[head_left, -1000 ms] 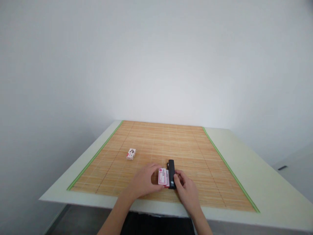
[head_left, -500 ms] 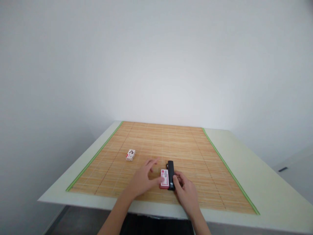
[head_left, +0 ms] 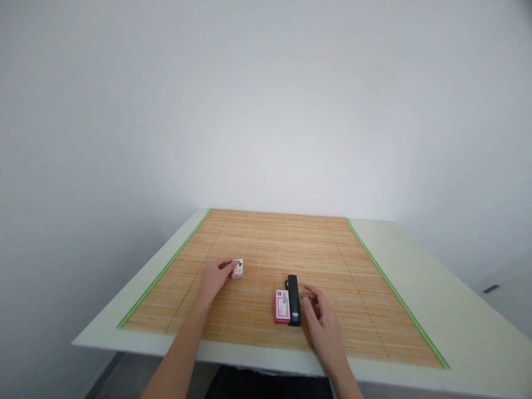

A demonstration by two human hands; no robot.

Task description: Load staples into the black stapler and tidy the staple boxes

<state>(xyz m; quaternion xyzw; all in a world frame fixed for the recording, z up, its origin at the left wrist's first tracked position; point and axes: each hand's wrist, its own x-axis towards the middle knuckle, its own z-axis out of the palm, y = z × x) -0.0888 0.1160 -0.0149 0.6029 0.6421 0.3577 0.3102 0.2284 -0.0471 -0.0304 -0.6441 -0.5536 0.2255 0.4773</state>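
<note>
My left hand (head_left: pixel 215 279) is closed on a small white box (head_left: pixel 238 269) with red and dark print, at the left of the mat. Its fingers cover the box's left side. A black stapler (head_left: pixel 293 300) lies lengthwise in front of me. Flush against its left side is a flat red-and-white box (head_left: pixel 282 306). Just right of the stapler rests my right hand (head_left: pixel 323 320), fingers curved and thumb apart from them, holding nothing. A narrow gap shows between it and the stapler.
A bamboo mat (head_left: pixel 282 238) with green edging covers the middle of the white table (head_left: pixel 419 277). Behind the table rises a pale wall (head_left: pixel 266 111). The table's front edge runs close to my body.
My left hand has moved left from beside the red-and-white box and taken hold of the small white box, which now sits further right. My right hand has let go of the stapler.
</note>
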